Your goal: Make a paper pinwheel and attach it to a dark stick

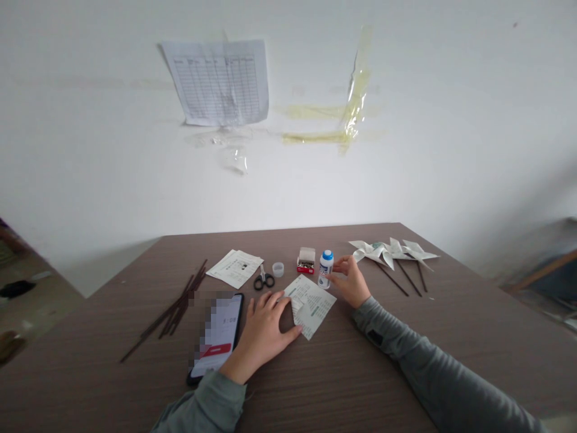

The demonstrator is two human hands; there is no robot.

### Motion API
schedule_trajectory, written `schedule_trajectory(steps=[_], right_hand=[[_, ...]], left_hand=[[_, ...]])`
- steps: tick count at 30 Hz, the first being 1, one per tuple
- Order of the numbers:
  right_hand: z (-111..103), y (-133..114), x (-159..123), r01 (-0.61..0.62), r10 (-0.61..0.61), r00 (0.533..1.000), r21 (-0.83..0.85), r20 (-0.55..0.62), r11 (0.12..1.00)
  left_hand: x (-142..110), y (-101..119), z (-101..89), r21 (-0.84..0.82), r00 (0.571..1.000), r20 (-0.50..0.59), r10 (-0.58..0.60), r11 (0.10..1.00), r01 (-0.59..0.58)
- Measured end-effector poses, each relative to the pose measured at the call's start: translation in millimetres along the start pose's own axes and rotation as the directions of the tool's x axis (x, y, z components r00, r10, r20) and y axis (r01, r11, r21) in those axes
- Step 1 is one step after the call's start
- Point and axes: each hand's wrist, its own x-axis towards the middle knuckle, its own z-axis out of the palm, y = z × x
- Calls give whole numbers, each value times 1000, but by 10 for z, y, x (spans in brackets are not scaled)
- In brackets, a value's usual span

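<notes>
My left hand (pixel 264 334) lies flat with spread fingers on the left part of a folded printed paper sheet (pixel 313 307), its thumb near the sheet's lower edge. My right hand (pixel 349 279) hovers at the sheet's upper right corner, its fingertips beside a white glue bottle with a blue cap (pixel 326 269). The bottle stands upright, and I cannot tell whether the fingers touch it. Just left of my left hand lies a smartphone (pixel 219 334) with a blurred screen. Black-handled scissors (pixel 264 278) lie above the folded sheet.
On the brown wood-grain table (pixel 360 361) are a small clear cup (pixel 278 269), an open red box of pins (pixel 306 262), loose papers (pixel 234 268), a bundle of dark sticks (pixel 174 313) and white paper pinwheels on sticks (pixel 392 252). Behind it stands a white wall with a taped paper chart (pixel 219 83).
</notes>
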Motion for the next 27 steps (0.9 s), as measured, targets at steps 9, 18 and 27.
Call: schedule_trajectory(steps=[9,18,27], right_hand=[[-57,-69,-14,45,-45,999,-97,8,994],[-31,-121,50,27,-32,999,-196,-24,980],[91,-342,228,14,-6,998,-128,66,992]], left_hand=[[-4,-47,-17,9,999,-33,16,1000,-16],[7,-82,22,28,997,-73,-4,1000,6],[14,-109,8,42,1000,-19,-22,999,23]])
